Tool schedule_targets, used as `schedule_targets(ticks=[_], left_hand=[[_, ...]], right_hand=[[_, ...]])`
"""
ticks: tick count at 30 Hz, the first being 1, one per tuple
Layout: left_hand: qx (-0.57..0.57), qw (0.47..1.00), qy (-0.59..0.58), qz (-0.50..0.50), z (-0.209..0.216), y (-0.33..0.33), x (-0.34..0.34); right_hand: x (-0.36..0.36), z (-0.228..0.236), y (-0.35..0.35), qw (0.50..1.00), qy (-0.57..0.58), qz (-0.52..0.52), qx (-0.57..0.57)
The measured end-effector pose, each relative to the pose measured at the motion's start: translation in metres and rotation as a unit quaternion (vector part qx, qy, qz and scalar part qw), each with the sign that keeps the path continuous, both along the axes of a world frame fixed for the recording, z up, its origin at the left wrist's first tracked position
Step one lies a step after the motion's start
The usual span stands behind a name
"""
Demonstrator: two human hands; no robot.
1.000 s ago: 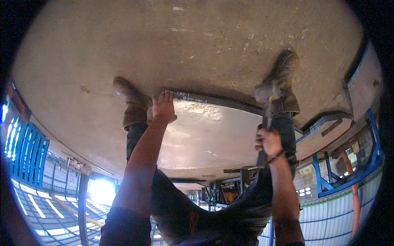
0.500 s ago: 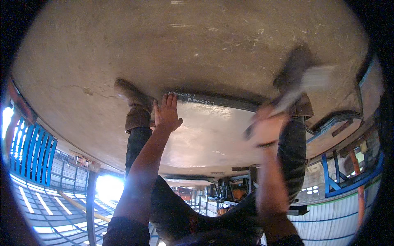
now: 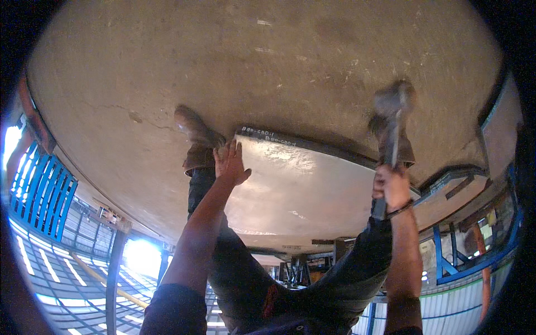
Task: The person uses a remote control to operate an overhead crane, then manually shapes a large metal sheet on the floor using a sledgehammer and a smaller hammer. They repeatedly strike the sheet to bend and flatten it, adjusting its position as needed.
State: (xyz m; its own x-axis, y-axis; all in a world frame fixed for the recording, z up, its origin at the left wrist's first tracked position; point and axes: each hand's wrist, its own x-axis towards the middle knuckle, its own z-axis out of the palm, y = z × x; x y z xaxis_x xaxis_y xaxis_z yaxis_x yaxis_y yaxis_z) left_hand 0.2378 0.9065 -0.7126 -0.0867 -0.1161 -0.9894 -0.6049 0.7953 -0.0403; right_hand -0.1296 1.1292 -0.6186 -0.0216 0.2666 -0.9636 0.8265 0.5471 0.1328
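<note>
Hammer [image 3: 392, 120] in your right hand [image 3: 392, 187] is what counts: its handle runs nearly straight up the frame from your fist at centre right, and the head, blurred, sits at upper right above the far edge of the steel plate [image 3: 301, 190]. Your right fingers are wrapped tight round the lower handle. Your left hand [image 3: 230, 163] lies left of centre, palm flat on the plate's near-left corner, fingers spread and closed on nothing. The plate's long axis runs from that corner down toward the right, so the hammer head hangs over the end opposite your left hand, well apart from it. Motion blur hides the head's shape and where it meets anything. Your boots [image 3: 192, 131] stand on the concrete floor [image 3: 223, 61] at either end of the plate; the right one is half hidden behind the handle.
</note>
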Motion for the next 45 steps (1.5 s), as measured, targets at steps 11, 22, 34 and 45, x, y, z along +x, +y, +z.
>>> schedule_targets(ticks=[11,22,34,45], left_hand=[[-0.008,0.742,0.090,0.664,-0.121,-0.011,0.118],[-0.110,0.800,0.182,0.561,-0.116,0.039,0.192],[0.081,0.624,-0.006,0.777,0.118,0.044,0.049],[0.034,0.828,0.070,0.556,0.175,0.004,-0.064]], right_hand=[[-0.186,0.068,-0.099,0.816,0.475,0.263,-0.199],[0.229,-0.065,-0.118,0.900,-0.024,0.348,-0.261],[0.176,-0.061,-0.149,0.965,-0.113,-0.036,-0.232],[-0.043,-0.051,0.135,0.867,0.080,-0.459,-0.178]])
